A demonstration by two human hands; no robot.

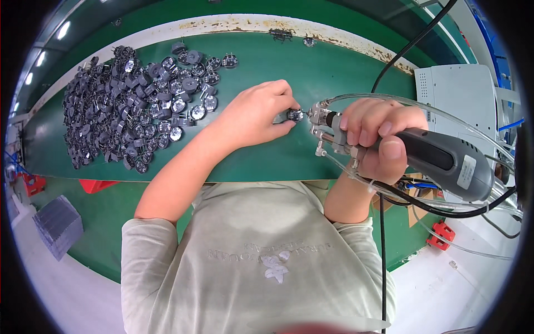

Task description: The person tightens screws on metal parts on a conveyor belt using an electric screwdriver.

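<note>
My left hand (258,114) reaches over the green work surface and pinches a small round dark part (295,115) with a shiny face between thumb and fingers. My right hand (384,125) is wrapped round a grey handheld power tool (439,158). Metal fittings (325,125) and clear tubes are fixed at the tool's front end. Its tip points left and sits right beside the pinched part; I cannot tell whether they touch. To the left of my left hand spreads a large pile of similar round dark parts (128,106), several showing pins.
A dark pin-like piece (281,34) and one loose round part (309,42) lie by the chipped white far edge (233,23). A light grey machine (456,100) stands at the right. Black cables and a clear hose (411,100) hang around my right hand.
</note>
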